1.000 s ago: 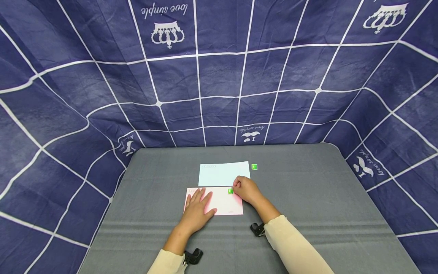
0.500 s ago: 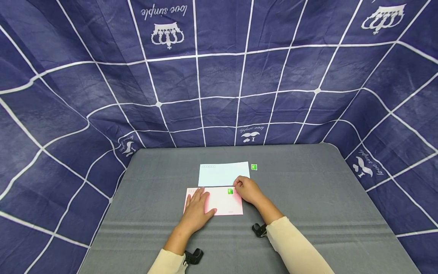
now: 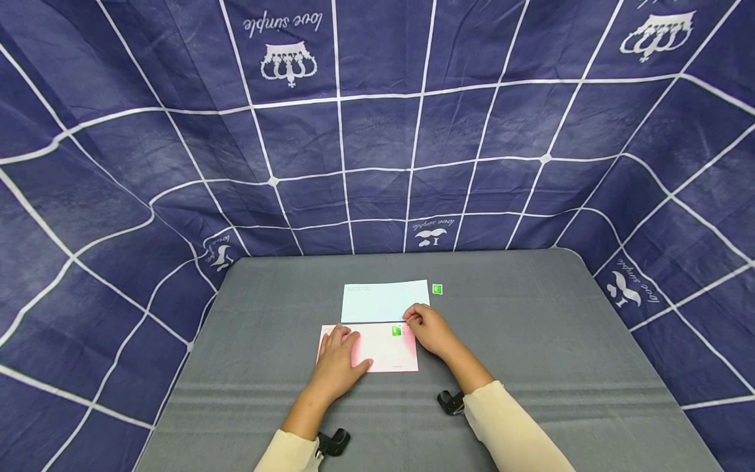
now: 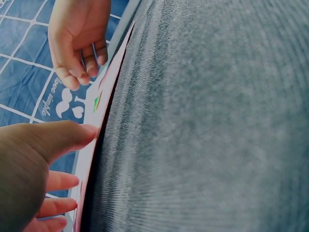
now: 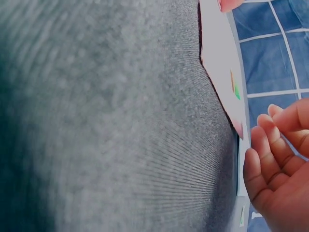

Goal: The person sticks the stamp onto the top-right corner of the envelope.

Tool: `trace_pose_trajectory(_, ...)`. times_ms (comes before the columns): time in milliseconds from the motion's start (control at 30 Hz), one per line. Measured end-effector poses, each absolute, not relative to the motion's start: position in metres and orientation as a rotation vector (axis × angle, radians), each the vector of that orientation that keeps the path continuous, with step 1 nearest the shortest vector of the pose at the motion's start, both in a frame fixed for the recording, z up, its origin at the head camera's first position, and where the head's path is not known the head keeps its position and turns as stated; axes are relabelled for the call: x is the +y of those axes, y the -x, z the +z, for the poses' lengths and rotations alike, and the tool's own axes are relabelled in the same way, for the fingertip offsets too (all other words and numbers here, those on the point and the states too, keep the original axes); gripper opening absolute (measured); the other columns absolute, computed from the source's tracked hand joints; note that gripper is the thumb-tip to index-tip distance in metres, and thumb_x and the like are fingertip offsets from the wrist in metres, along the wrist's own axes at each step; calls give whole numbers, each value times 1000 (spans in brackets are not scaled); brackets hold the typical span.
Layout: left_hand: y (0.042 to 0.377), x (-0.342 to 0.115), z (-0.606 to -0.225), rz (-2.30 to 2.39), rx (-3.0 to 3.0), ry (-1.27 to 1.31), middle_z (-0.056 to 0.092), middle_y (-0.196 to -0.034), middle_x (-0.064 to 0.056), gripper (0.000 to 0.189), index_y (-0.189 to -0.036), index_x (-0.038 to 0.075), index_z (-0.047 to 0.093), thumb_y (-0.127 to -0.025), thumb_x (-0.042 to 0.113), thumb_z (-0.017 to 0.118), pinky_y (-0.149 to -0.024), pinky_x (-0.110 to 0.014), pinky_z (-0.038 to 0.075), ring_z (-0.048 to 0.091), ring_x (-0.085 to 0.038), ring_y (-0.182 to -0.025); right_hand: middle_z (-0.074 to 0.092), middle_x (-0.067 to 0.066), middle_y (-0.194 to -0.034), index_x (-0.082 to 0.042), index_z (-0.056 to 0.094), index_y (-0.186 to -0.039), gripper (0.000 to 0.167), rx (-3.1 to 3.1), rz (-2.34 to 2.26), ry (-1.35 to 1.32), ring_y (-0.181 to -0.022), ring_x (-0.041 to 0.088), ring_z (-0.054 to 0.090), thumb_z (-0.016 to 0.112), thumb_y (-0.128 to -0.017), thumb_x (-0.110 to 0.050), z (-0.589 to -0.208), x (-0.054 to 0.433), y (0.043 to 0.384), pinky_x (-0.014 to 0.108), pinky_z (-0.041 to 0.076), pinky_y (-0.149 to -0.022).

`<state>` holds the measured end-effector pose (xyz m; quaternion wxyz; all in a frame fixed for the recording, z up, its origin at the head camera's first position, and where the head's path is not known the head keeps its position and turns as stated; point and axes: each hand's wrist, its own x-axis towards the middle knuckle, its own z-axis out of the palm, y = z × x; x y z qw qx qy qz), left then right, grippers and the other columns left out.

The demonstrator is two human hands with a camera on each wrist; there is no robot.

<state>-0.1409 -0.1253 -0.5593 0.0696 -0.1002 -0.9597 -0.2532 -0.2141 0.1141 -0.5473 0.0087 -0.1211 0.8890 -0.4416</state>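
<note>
Pink envelope (image 3: 386,353) lies under spread left grip (image 3: 338,364), near relaxed, seemingly empty right grip (image 3: 433,333).

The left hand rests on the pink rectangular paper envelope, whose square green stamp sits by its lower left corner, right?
Not quite: the head view shows the square green stamp near the upper right corner of the pink rectangular envelope. The left hand does rest on it.

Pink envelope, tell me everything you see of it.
The pink envelope, seemingly paper, lies flat, lengthwise across the gray table, nearer than the pale blue envelope. A green stamp sits near its upper right corner, small print below. The left hand rests on its left side; whether the right hand touches it is unclear.
</note>
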Motion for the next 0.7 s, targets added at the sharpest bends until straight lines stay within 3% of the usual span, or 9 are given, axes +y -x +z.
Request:
trace_pose_trajectory(200,146,-126,-561,-841,-2791,260,59,-129,-16,47,-125,5,68,-86,28,79,-114,-57,37,49,-39,-135,64,1,-89,-6,70,-95,14,2787,-1440,372,-82,10,58,57,-94,-1,-545,119,211,24,49,-75)
trace_pose_trajectory(433,155,-131,-557,-891,-2644,298,64,-128,-16,38,-121,5,70,-87,21,77,-106,-59,43,57,-39,-126,64,0,-93,-7,71,-99,12,2819,-1446,388,-84,10,60,60,-95,-5,-543,127,208,24,51,-78)
trace_pose_trajectory(700,166,-135,-551,-961,-2582,311,62,-138,-16,36,-127,7,69,-92,18,73,-113,-56,40,52,-39,-135,66,2,-101,-7,71,-108,16,2884,-1423,386,-92,14,63,61,-95,-8,-541,138,206,33,53,-87)
